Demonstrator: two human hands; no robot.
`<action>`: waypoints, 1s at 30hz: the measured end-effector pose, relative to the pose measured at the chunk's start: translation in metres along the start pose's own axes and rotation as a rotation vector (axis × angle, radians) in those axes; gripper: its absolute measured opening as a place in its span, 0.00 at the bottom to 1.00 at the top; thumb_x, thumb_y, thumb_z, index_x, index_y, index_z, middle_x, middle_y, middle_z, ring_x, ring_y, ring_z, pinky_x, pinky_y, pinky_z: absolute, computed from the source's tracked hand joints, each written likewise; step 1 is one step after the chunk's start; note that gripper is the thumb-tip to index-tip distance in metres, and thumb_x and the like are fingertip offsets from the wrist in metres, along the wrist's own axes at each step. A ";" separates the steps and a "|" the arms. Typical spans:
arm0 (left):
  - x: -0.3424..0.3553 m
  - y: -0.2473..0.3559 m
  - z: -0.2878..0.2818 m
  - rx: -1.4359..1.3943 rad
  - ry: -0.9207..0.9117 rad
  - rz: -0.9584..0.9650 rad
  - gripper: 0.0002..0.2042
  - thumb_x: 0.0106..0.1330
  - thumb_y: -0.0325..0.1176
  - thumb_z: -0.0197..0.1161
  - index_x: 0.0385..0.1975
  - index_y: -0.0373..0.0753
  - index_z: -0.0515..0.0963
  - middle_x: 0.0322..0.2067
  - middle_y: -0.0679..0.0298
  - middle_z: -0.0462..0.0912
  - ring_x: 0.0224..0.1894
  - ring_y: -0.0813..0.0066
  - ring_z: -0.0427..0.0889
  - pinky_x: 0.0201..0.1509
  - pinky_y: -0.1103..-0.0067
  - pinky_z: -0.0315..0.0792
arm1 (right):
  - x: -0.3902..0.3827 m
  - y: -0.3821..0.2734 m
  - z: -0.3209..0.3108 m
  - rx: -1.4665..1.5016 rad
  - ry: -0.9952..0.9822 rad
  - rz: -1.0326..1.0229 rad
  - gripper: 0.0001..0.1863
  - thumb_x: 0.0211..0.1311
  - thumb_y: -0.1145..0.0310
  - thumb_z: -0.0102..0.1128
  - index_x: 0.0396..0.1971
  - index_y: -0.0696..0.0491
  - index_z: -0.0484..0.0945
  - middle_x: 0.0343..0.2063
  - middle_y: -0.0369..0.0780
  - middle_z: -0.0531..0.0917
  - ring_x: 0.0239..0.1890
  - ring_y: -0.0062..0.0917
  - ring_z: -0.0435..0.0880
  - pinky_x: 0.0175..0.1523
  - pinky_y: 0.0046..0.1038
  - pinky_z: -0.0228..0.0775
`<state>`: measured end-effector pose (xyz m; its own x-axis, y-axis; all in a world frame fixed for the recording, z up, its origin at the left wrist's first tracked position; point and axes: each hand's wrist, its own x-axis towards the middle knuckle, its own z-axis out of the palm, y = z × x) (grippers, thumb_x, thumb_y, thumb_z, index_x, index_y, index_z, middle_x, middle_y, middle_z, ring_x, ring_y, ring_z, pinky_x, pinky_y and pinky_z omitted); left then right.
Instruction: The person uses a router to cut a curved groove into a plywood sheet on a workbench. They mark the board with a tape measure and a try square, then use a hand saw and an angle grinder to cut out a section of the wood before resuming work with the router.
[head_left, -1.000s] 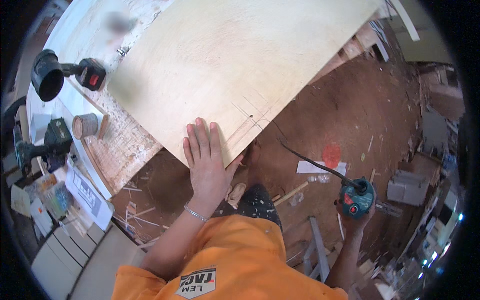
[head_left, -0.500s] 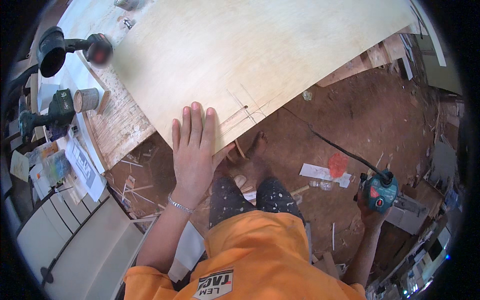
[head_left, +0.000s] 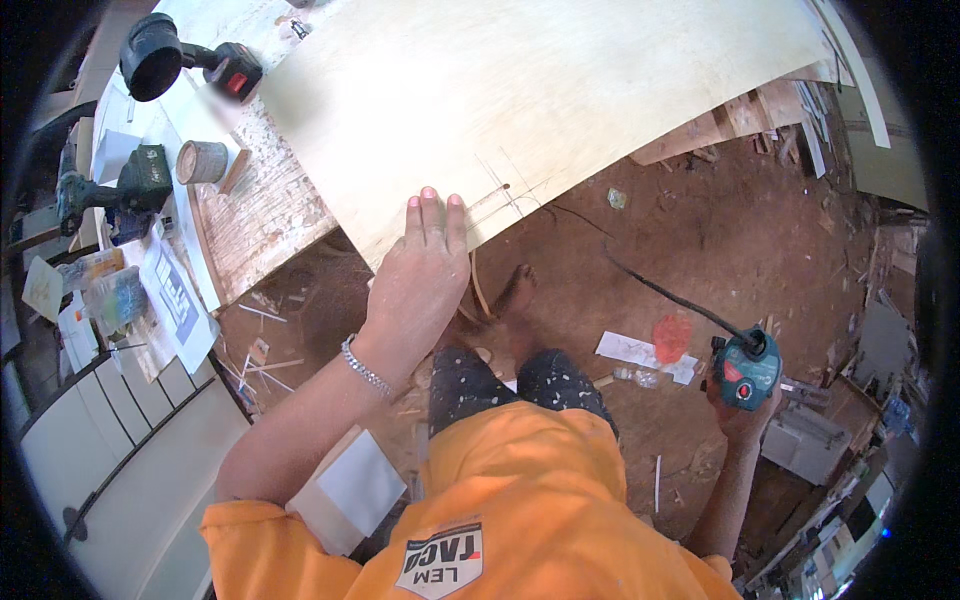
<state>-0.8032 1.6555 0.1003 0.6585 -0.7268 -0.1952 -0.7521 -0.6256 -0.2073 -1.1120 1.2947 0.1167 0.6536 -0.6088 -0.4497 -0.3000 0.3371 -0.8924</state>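
A large pale plywood panel (head_left: 600, 90) lies ahead of me, its near edge overhanging the floor. My left hand (head_left: 425, 255) rests on its near corner, with outstretched fingers on the top face; the thumb is hidden. Right of those fingertips, the panel carries crossing pencil lines and a small dark hole (head_left: 505, 186). Off to my right, apart from the panel, my right hand (head_left: 738, 410) is wrapped round a teal corded power tool (head_left: 748, 372) with a red switch. Its black cord (head_left: 665, 288) runs up toward the panel's edge.
On the left bench (head_left: 265, 215) are a cordless drill (head_left: 125, 190), a round tin (head_left: 202, 162), a black battery-powered tool (head_left: 190, 65) and a printed sheet (head_left: 178, 300). Wood scraps, a white strip (head_left: 640, 352) and a red piece (head_left: 672, 338) litter the brown floor (head_left: 700, 230).
My left hand has shifted slightly right along the panel's edge and turned, its thumb now out of sight. My right hand has moved the power tool slightly left. The view has shifted.
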 end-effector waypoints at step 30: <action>0.038 0.001 0.012 -0.068 0.098 0.025 0.49 0.66 0.63 0.63 0.71 0.22 0.58 0.66 0.24 0.63 0.72 0.29 0.62 0.75 0.55 0.61 | -0.035 0.019 0.005 -0.546 0.214 -0.264 0.33 0.48 0.65 0.81 0.55 0.56 0.77 0.49 0.44 0.86 0.50 0.33 0.87 0.56 0.36 0.79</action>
<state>-0.7789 1.6308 0.0816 0.6363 -0.7643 -0.1045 -0.7704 -0.6226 -0.1375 -1.1373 1.3256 0.1154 0.6177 -0.7701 -0.1593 -0.4950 -0.2234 -0.8396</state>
